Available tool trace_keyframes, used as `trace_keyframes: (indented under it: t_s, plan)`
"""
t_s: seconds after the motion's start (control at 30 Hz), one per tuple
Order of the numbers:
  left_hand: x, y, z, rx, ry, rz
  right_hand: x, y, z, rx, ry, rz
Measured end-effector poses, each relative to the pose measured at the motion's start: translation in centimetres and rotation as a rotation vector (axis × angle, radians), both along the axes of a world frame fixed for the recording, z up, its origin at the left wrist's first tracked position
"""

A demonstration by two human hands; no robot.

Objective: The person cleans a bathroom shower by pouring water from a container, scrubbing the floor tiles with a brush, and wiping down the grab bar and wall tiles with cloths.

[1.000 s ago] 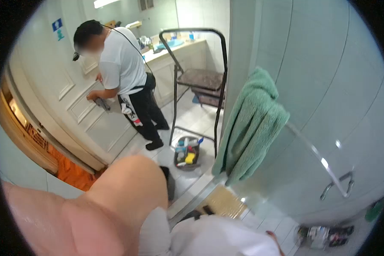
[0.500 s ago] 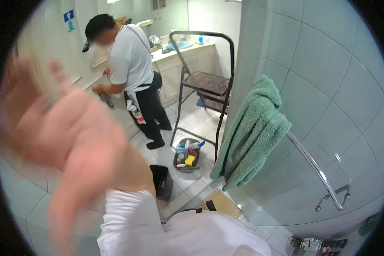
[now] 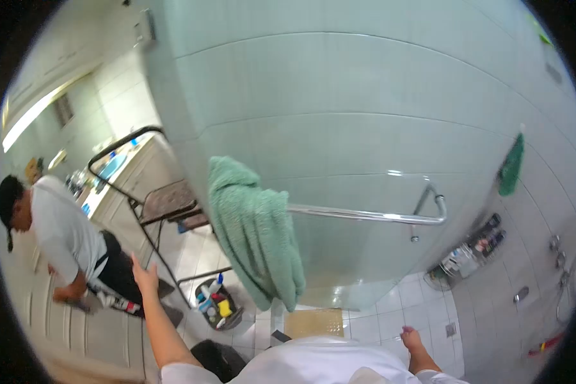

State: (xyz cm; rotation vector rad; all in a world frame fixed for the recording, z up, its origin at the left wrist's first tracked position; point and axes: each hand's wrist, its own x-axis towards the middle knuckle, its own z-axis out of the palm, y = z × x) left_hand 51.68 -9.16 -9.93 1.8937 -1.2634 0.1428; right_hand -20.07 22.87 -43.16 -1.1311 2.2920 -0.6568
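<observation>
My left hand (image 3: 146, 276) is raised at the lower left, its fingers apart and nothing in it. It appears in front of a person (image 3: 70, 224) in a white shirt and black cap, and I cannot judge the distance between them. Low on the right, my right hand (image 3: 413, 338) hangs over the white floor tiles, loosely open, with no object visible in it. Between my hands, a green towel (image 3: 256, 237) drapes over a chrome bar (image 3: 365, 213) on a glass shower panel (image 3: 339, 147).
A step ladder (image 3: 169, 201) stands left of the towel. Below it sits a caddy (image 3: 217, 304) of cleaning bottles with a yellow sponge. A yellowish mat (image 3: 313, 323) lies on the floor. Farther right are a wire rack (image 3: 457, 262) of bottles and a hanging green cloth (image 3: 511, 166).
My view has swung right, so the person, ladder and towel appear farther left. My left hand has gone from close and blurred to lower and farther off. My right hand has come into view.
</observation>
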Motion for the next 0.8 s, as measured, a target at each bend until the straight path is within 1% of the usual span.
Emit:
trace_keyframes:
  t_s: [0.03,0.07,0.1,0.13,0.17,0.23,0.27,0.3,0.37,0.4,0.43,0.5,0.53,0.57,0.6,0.63,0.67,0.7,0.73,0.77,0.8]
  plan:
    - [0.4,-0.9,-2.7,0.131,0.044,-0.013,1.7,-1.0,3.9,-0.208,0.162,0.031]
    - [-0.7,-1.1,-4.3,0.136,0.082,-0.117,3.6,-2.9,9.7,-0.177,0.01,-0.131]
    - [-3.5,-0.3,-4.1,0.083,0.021,-0.212,5.0,-4.6,14.4,-0.303,0.147,-0.134]
    - [-4.8,-0.6,-4.7,0.081,0.109,-0.284,5.0,-6.0,16.6,-0.471,0.217,-0.109]
    - [-7.6,-0.5,-3.1,0.063,0.122,-0.352,6.6,-7.7,22.6,-0.572,0.19,-0.137]
    - [-11.0,-1.9,-1.0,-0.263,0.002,-0.482,8.2,-10.5,30.3,-0.898,0.449,-0.074]
    - [-13.8,-1.5,1.8,-0.378,-0.073,-0.514,9.7,-11.6,34.8,-0.975,0.515,-0.009]
    - [-17.1,-0.7,5.3,-0.495,-0.145,-0.539,10.5,-12.9,38.3,-1.105,0.585,0.142]
    - [-22.8,1.1,9.8,-0.621,-0.206,-0.659,13.1,-15.6,43.6,-1.261,0.771,0.322]
    - [-25.3,1.4,11.2,-0.719,-0.204,-0.778,14.3,-17.1,45.2,-1.238,0.795,0.372]
    - [-27.3,1.9,12.4,-0.725,-0.194,-0.817,15.7,-18.9,46.7,-1.292,0.774,0.393]
    - [-30.8,2.9,14.5,-0.681,-0.621,-0.919,17.7,-22.2,47.7,-1.238,0.763,0.439]
    - [-32.5,3.1,15.1,-0.633,-0.689,-0.937,18.4,-23.5,47.5,-1.213,0.749,0.454]
    - [-33.7,3.1,15.1,-0.649,-0.688,-0.976,19.1,-24.1,47.3,-1.058,0.768,0.451]
    - [-34.7,2.9,15.1,-0.573,-0.709,-0.975,19.6,-24.4,47.1,-0.904,0.773,0.45]
    - [-35.6,2.8,14.9,-0.497,-0.726,-0.963,19.6,-24.4,47.0,-0.897,0.782,0.426]
    - [-36.3,2.5,14.4,-0.557,-0.719,-0.943,19.5,-24.4,46.7,-0.89,0.767,0.432]
    - [-36.5,2.4,14.1,-0.558,-0.719,-0.958,19.4,-24.5,46.4,-0.883,0.752,0.444]
    - [-36.5,2.3,13.8,-0.452,-0.692,-0.961,19.2,-24.5,46.3,-0.877,0.757,0.437]
    - [-36.5,2.2,13.5,-0.343,-0.667,-0.962,19.2,-24.6,46.2,-0.963,0.769,0.42]
    - [-36.6,2.1,13.3,-0.336,-0.671,-0.968,19.3,-24.7,45.8,-1.05,0.773,0.403]
